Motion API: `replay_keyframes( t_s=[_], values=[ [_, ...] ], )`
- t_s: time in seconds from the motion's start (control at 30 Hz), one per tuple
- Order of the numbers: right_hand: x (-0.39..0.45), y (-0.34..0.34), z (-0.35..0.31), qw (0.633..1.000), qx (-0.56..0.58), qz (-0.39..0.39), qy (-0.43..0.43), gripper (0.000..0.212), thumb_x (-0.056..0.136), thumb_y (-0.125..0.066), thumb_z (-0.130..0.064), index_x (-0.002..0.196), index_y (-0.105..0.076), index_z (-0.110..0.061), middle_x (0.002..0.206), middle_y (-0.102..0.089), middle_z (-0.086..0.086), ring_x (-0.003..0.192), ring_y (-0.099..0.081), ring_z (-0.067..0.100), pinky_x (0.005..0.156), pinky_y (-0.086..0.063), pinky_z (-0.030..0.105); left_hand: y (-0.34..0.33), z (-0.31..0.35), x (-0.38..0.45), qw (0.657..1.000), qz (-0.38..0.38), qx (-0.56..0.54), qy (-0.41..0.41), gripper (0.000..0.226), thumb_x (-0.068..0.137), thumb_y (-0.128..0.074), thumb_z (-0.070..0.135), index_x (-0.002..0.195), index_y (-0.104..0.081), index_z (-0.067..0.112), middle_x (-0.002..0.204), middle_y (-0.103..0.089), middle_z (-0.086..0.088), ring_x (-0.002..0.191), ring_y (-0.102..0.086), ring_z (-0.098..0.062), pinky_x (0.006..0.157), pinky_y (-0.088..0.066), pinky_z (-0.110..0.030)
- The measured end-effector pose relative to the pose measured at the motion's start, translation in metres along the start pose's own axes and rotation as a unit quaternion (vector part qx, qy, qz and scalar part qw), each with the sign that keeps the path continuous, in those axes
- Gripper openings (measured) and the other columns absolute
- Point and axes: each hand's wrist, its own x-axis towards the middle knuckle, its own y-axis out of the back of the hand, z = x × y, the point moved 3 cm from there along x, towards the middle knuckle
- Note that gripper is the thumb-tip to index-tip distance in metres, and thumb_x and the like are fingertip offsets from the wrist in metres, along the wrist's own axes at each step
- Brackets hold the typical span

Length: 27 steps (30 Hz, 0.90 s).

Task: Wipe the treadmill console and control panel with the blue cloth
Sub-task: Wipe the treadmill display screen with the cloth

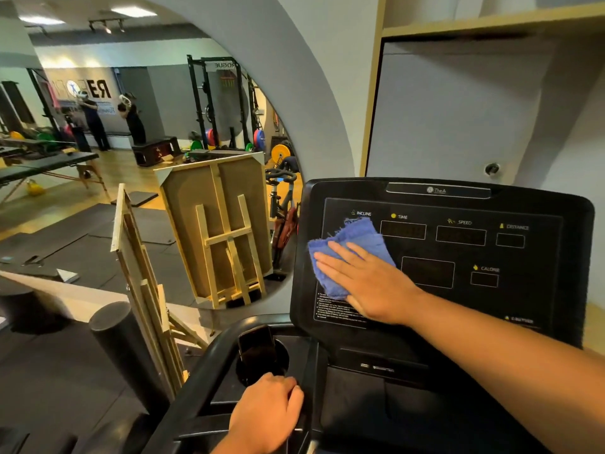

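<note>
Wiping of the upper display is in hand. The right hand lies flat, fingers straight, pressing the blue cloth against the left part of the console, below the INCLINE label and left of the TIME window. The cloth is bunched and covers only that corner; the SPEED, DISTANCE and CALORIE windows to the right are uncovered. In my judgement the display is partly done at most, and the control panel nearer the person is not yet reached.

The left hand is curled over the near left edge of the frame beside the cup holder, apparently as a brace.

The next move calls for sweeping the cloth rightward across the display, then down onto the lower panel.

A phone stands in the cup holder, close to the lower panel's left side, and may obstruct wiping there. A wooden easel leans left of the treadmill, against the arched mirror.
</note>
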Motion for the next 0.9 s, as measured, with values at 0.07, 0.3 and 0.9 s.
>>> replay_keyframes(
  t_s=[0.07,0.3,0.9],
  values=[
    [-0.015,0.006,0.025,0.997,0.013,0.027,-0.07,0.081,0.086,-0.061,-0.024,0.158,-0.025,-0.014,0.166,-0.017,0.004,0.155,-0.007,0.023,0.125,0.003,0.036,0.003,0.002,-0.001,1.0,-0.002,-0.006,0.0,0.036,0.099,-0.031,0.048,0.068,-0.042,0.031,0.083,-0.055,0.012,0.085,-0.046,-0.006,0.073,-0.037,-0.029],
    [0.006,0.022,0.038,0.961,0.033,0.117,-0.246,0.07,0.098,-0.049,-0.033,0.158,-0.021,-0.009,0.166,-0.018,0.011,0.154,-0.007,0.032,0.125,-0.007,0.046,0.0,0.001,-0.002,1.0,0.008,-0.014,0.0,0.036,0.097,-0.03,0.049,0.075,-0.05,0.029,0.088,-0.066,0.007,0.088,-0.056,-0.009,0.081,-0.051,-0.033],
    [-0.008,0.013,0.038,0.983,0.008,0.067,-0.171,0.076,0.095,-0.055,-0.031,0.159,-0.02,-0.011,0.167,-0.016,0.009,0.155,-0.007,0.031,0.125,-0.006,0.045,-0.006,-0.003,0.003,1.0,0.02,0.007,-0.004,0.042,0.096,-0.029,0.051,0.088,-0.059,0.023,0.09,-0.066,0.008,0.091,-0.054,-0.008,0.074,-0.046,-0.03]
  ],
)
